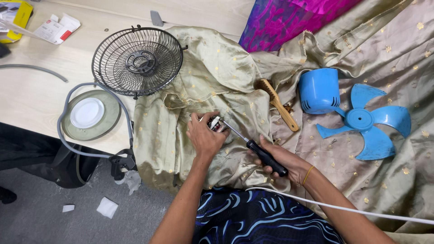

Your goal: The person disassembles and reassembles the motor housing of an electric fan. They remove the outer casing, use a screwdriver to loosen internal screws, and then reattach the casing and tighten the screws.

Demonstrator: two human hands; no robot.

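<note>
A small metal motor part (pixel 217 124) is gripped under the left hand (pixel 204 135) on the gold-spotted cloth (pixel 212 77), while the right hand (pixel 281 159) is clamped around the black handle of a screwdriver (pixel 253 145) whose tip meets the part; the work is judged best done with the shaft kept in line with the screw and the part pinned firmly (loose screws seem to lie on the cloth nearby). The cloth is spread over a pale wooden table (pixel 40 86), where a black wire fan guard (pixel 138 61), a wooden brush (pixel 276 103), a blue motor cover (pixel 319 89) and a blue fan blade (pixel 365 121) are laid out above a grey floor.
</note>
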